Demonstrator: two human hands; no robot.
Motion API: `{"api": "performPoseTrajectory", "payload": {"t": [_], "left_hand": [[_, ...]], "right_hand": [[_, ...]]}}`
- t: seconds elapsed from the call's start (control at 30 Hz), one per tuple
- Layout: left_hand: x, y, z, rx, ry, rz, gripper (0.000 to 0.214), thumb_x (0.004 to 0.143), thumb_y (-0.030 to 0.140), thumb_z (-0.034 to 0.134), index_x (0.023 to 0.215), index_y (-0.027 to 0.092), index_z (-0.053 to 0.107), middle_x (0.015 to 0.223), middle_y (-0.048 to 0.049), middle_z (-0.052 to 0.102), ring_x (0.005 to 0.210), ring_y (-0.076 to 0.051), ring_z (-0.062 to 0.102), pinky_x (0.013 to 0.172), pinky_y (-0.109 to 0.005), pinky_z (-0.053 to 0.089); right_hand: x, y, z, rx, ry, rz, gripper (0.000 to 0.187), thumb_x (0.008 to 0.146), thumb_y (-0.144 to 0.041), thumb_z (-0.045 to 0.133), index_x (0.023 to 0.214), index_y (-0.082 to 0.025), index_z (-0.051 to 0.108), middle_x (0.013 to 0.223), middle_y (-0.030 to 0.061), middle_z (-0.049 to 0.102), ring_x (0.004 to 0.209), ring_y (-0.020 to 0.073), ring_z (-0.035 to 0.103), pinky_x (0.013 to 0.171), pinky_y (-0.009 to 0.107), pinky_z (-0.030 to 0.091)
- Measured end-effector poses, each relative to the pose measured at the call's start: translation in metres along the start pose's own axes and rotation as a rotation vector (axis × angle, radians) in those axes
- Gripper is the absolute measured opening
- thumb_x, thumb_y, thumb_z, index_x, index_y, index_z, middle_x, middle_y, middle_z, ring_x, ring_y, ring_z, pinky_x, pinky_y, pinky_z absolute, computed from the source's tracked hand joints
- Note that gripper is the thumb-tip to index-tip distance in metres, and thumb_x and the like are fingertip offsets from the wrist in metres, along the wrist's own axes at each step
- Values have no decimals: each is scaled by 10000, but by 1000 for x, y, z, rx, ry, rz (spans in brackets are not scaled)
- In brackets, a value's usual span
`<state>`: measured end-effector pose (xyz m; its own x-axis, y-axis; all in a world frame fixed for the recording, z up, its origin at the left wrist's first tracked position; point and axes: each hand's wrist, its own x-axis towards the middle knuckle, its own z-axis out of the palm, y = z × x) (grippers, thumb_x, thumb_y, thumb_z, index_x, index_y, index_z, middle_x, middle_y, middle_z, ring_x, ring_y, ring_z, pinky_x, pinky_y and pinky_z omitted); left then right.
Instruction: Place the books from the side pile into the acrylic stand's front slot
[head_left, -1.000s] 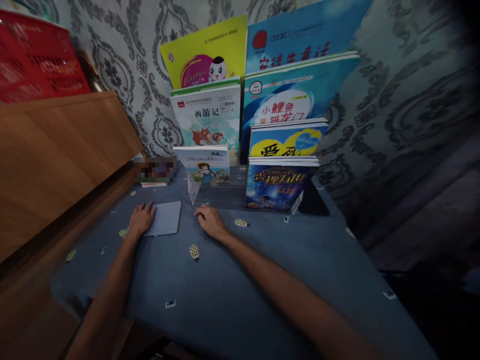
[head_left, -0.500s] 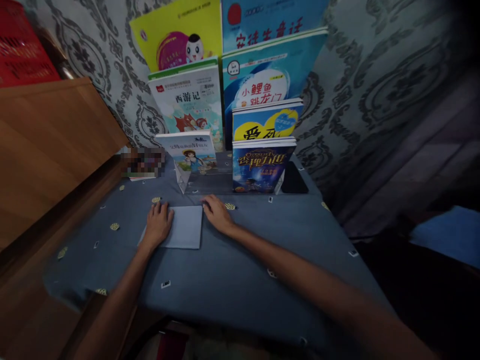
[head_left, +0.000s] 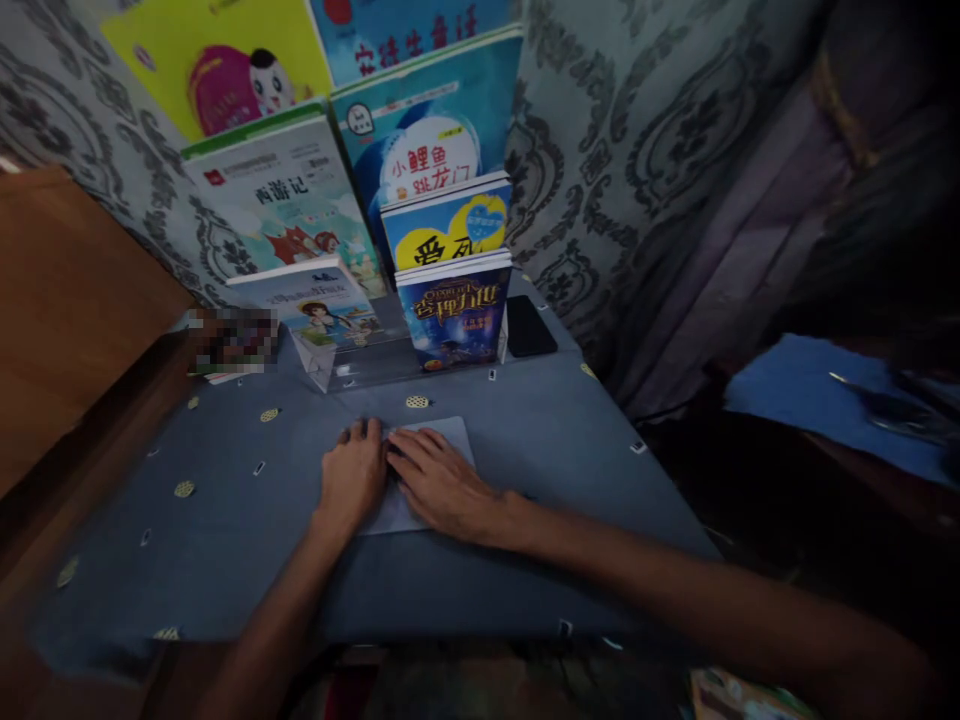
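Observation:
A flat grey-blue sheet (head_left: 455, 438) lies on the blue patterned tablecloth (head_left: 247, 500) in front of me. My left hand (head_left: 352, 478) rests palm down on its left part, fingers stretched forward. My right hand (head_left: 439, 483) lies flat on the sheet beside the left, fingers spread and pointing left, almost touching it. Both hands cover most of the sheet; only its far right corner shows.
Several children's books (head_left: 450, 310) stand in a clear tiered rack (head_left: 352, 365) against the patterned wall. A black phone (head_left: 529, 326) lies right of the rack. A wooden board (head_left: 67, 300) flanks the left. The table's right edge drops to a dark area with a blue surface (head_left: 817, 400).
The sheet has slid right and nearer to me under my left hand. My right hand moved from the cloth onto the sheet. The view has swung right.

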<state>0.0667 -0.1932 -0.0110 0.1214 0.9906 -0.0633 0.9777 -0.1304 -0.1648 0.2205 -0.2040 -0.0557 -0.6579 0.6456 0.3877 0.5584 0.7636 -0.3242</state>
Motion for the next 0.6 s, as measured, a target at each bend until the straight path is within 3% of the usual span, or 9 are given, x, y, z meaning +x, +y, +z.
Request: {"api": "performPoseTrajectory", "payload": {"t": [0.13,0.2,0.27,0.37,0.43,0.6], "left_hand": [[1,14,-8,-13,-3,77,312,986,166,401,1246,191,571,1163,-125,692,941,-289,718,750,-406,569],[1,19,-4,16,53,118,284,971,150,428,1186,176,611,1097,-130,713,981,-309,707,867,-477,551],[0,22,5,15,155,191,279,955,124,447,1154,169,638,1104,-141,719,1071,-318,676,1005,-541,486],[-1,23,25,-109,272,303,353,938,79,446,1238,159,612,1169,-140,708,1117,-283,652,1020,-479,501],[-2,21,37,-199,318,348,396,944,78,430,1308,149,569,1203,-140,697,1134,-267,647,992,-434,528],[-5,13,55,-274,358,383,398,1018,170,352,1376,152,525,1362,-148,644,1302,-269,581,1116,-483,452]], "right_hand": [[-6,1,-5,15,-23,64,442,976,-180,459,1395,-53,522,1466,221,543,1425,288,445,1195,495,361],[-11,4,-5,15,-33,94,462,977,-201,480,1407,-34,510,1483,229,527,1438,300,432,1208,499,346],[-14,7,-4,12,-54,128,482,973,-227,510,1406,-15,511,1496,246,508,1445,320,423,1216,516,333],[-17,11,-3,17,-81,155,514,963,-259,544,1412,-10,511,1502,257,497,1448,329,422,1227,518,319],[-20,14,-3,24,-88,174,555,956,-281,563,1431,-3,492,1510,263,487,1459,323,410,1236,496,310],[-43,33,-6,-15,-82,306,636,973,-390,536,1465,4,454,1561,273,411,1502,347,328,1226,525,323]]}}
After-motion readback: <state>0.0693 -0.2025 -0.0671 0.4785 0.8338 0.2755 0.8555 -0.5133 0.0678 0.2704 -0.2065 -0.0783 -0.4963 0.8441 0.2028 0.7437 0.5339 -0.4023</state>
